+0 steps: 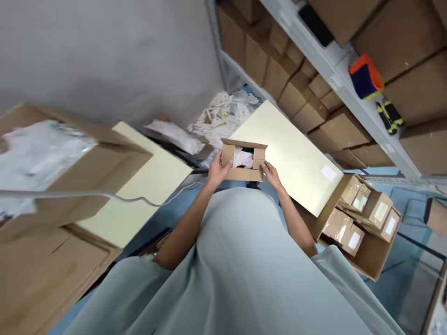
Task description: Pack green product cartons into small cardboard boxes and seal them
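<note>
Between my two hands is a small cardboard box (240,174), held out in front of my body with its top flaps apart. Inside it lies something wrapped in white plastic (243,158), with a pinkish patch and a dark gap beside it; the item itself cannot be made out. My left hand (218,170) grips the box's left end, the thumb over the edge flap. At the right end my right hand (271,174) clasps the box, fingers on its side. A pale yellow board (289,153) lies just beyond the box to the right.
To the right, a large carton (375,260) holds several small labelled boxes (380,209). Shelves (335,79) with brown cartons carry a tape roll (366,78) and yellow-black pliers (389,114). Left stands an open carton of plastic bags (45,153), crossed by a grey cable (122,199). Paper strips (223,116) heap behind.
</note>
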Available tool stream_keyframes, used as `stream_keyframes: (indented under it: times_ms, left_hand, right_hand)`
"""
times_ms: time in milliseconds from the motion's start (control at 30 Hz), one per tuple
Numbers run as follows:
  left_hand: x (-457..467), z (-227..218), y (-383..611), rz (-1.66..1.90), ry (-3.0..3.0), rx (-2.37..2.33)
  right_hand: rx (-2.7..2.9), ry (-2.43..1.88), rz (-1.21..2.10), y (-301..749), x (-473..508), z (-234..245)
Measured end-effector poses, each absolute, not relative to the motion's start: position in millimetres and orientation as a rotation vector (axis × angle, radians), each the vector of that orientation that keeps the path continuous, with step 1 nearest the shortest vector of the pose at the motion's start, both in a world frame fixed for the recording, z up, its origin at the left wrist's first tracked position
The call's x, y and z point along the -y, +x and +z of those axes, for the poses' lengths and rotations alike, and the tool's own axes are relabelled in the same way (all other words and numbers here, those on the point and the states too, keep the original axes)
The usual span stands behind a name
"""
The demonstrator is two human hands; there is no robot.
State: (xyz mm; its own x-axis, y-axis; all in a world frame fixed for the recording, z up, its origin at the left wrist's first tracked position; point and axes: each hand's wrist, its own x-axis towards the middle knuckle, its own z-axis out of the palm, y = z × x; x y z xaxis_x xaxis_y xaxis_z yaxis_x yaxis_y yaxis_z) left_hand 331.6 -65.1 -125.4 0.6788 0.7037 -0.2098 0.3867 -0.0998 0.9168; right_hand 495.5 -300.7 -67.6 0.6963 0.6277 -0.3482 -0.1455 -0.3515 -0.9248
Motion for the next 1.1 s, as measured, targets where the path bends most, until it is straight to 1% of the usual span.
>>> stream_keyframes:
  times_ms: [200,333,433,500,667,833,967,1033,1100]
  left_hand:
    - [109.9,-124.0,462.6,0.015,1.856,-0.732]
    - [129.9,-122.4,514.2,-0.127,1.933,-0.611]
    - [133.2,-117.4,533.4,-0.228,2.016,-0.458]
    - [127.9,-111.2,535.5,-0.328,2.093,-0.302]
    - [104.5,-91.7,521.8,-0.655,2.290,0.010]
    - [98.4,-77.0,534.2,-0.594,2.319,0.073]
    - [101.5,-66.5,567.7,-0.597,2.383,-0.132]
    - [101.9,-61.5,583.4,-0.532,2.450,-0.214]
    - [100.8,-57.7,594.4,-0.417,2.494,-0.113]
  right_hand:
    - [0.157,-1.757,0.666,551.5,384.7,-69.3]
    - [0.032,-1.731,0.596,564.1,410.8,-78.2]
    - [-0.011,-1.722,0.574,561.2,425.5,-82.0]
    - [0.037,-1.836,0.583,553.7,434.3,-81.1]
    - [0.270,-2.302,0.711,535.0,445.4,-70.9]
    - [0.268,-2.344,0.610,547.2,442.1,-60.1]
    - [0.019,-2.349,0.574,575.2,433.4,-52.5]
    - [-0.110,-2.401,0.547,590.1,426.3,-47.5]
    - [-0.107,-2.477,0.498,602.6,418.7,-41.2]
